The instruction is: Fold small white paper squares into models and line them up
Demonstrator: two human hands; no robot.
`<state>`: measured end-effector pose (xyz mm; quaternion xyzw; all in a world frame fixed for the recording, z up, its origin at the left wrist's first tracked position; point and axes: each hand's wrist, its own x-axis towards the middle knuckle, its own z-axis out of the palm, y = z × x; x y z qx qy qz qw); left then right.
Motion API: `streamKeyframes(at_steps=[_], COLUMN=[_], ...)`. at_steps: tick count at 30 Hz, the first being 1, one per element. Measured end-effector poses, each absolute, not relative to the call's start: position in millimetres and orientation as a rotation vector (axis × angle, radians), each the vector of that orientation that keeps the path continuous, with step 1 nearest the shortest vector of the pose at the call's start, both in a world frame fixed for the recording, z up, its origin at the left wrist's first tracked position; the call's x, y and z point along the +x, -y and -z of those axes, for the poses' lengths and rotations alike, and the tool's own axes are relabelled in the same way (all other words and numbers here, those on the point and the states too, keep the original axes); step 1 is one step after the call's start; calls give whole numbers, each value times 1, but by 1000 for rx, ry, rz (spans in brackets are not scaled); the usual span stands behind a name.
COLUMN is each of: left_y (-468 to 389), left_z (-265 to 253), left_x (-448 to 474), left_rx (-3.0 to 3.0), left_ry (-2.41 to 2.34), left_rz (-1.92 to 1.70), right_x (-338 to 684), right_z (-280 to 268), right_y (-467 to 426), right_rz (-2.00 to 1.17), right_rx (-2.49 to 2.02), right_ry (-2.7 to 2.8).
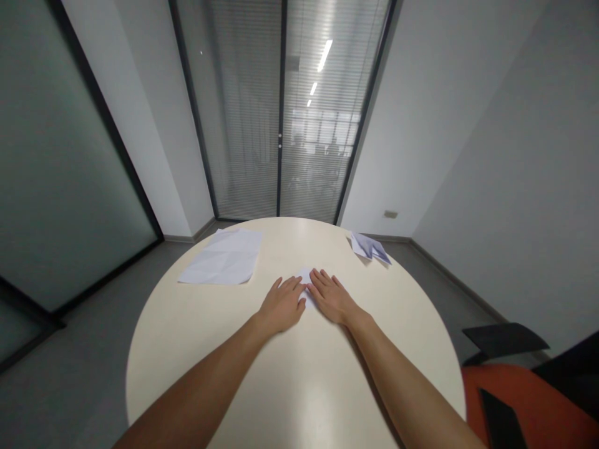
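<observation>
A small piece of folded white paper (305, 273) lies on the round table (299, 374), mostly covered by my two hands. My left hand (283, 304) rests at its left edge, fingers stretched out and the thumb towards the paper. Flat across the paper's right side lies my right hand (331, 297), its fingers extended and pointing forward to the left. The fingertips of both hands come close together over the paper. How the paper is folded under them is hidden.
Creased white sheets (224, 257) lie at the table's far left. A folded paper shape (369, 247) stands near the far right edge. An orange chair (528, 399) with black armrests is at the right. Behind the table is a glass partition with blinds (248, 125).
</observation>
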<state>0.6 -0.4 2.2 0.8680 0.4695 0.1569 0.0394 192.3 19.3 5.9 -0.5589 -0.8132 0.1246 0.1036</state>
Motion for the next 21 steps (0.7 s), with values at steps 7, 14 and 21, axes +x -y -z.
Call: streamKeyframes(at_steps=[7, 14, 21], left_y=[1, 0, -10], left_z=[-4, -8, -14], left_x=[2, -1, -14], left_rx=[2682, 2701, 2739], left_ry=[-1516, -1503, -1392], left_rz=[-455, -465, -510], right_x=[188, 192, 199], right_z=[-9, -9, -11], right_y=[-16, -16, -21], right_rz=[-310, -230, -57], right_rx=[-1698, -1884, -2004], right_ry=[2443, 2370, 2220])
